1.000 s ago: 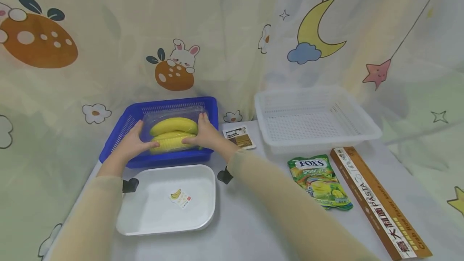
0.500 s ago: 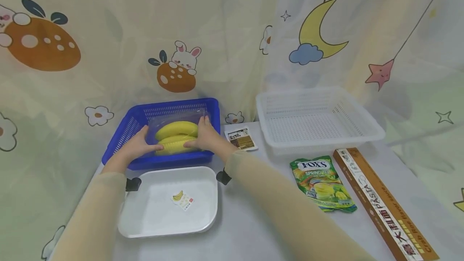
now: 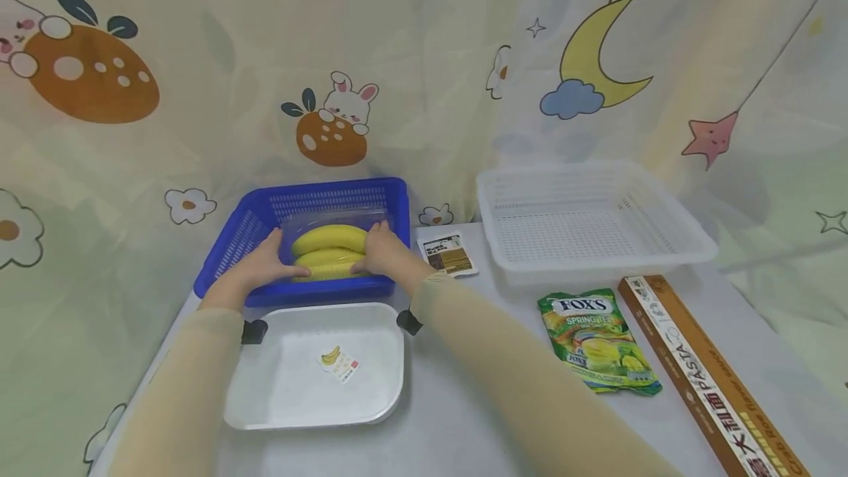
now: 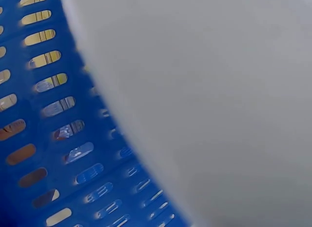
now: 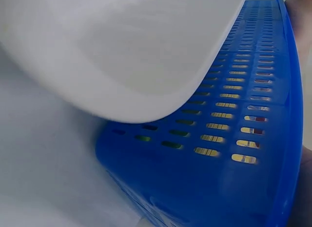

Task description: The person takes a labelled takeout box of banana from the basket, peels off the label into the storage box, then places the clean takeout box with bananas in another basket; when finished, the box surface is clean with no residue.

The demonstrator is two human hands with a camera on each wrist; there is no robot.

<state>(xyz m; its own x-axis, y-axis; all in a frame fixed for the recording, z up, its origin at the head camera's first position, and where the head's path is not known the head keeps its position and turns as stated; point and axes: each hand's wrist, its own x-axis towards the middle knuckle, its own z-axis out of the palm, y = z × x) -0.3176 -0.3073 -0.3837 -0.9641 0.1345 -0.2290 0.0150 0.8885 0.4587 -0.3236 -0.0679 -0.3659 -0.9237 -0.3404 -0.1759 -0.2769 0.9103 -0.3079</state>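
Observation:
A clear plastic box with yellow bananas and what looks like corn sits down inside the blue basket. My left hand grips its left side, thumb at the front and fingers farther back. From the right, my right hand grips the opposite side in the same way. Just in front of the basket, the white tray lies below both wrists, a banana label on its bottom. Both wrist views show mainly the tray and slotted basket wall; yellow shows through the slots.
A white slotted basket stands at the back right. Between the baskets lies a small packet. Nearer on the right are a green candy bag and a long brown pasta box. A patterned curtain hangs behind.
Both hands have lowered the box with the bananas farther into the blue basket. The head view has shifted slightly left. Tray, candy bag and pasta box stay in place.

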